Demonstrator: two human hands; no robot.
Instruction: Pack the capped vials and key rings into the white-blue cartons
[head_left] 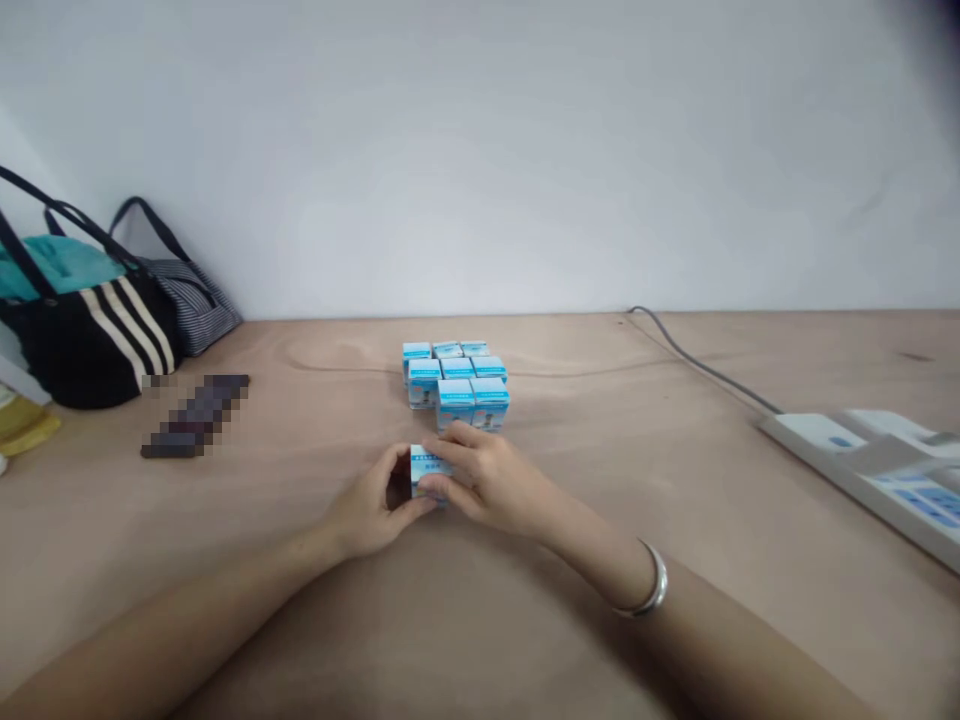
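A small blue-and-white carton (424,472) is held between my two hands, just in front of a cluster of similar cartons. My right hand (501,484) grips it from the right, thumb on the near face and fingers over the top. Curled around its left side, my left hand (366,512) has its fingertips at the upper left edge and its thumb at the bottom. The right fingers hide part of the carton. Several matching cartons (454,392) stand close together in short rows on the wooden table (585,440).
At the far left are a black bag with white stripes (97,340) and a striped grey bag (191,300). A blurred dark flat object (196,418) lies before them. On the right sits a white power strip (840,470) with a grey cable (697,352). A pale wall (480,160) rises behind.
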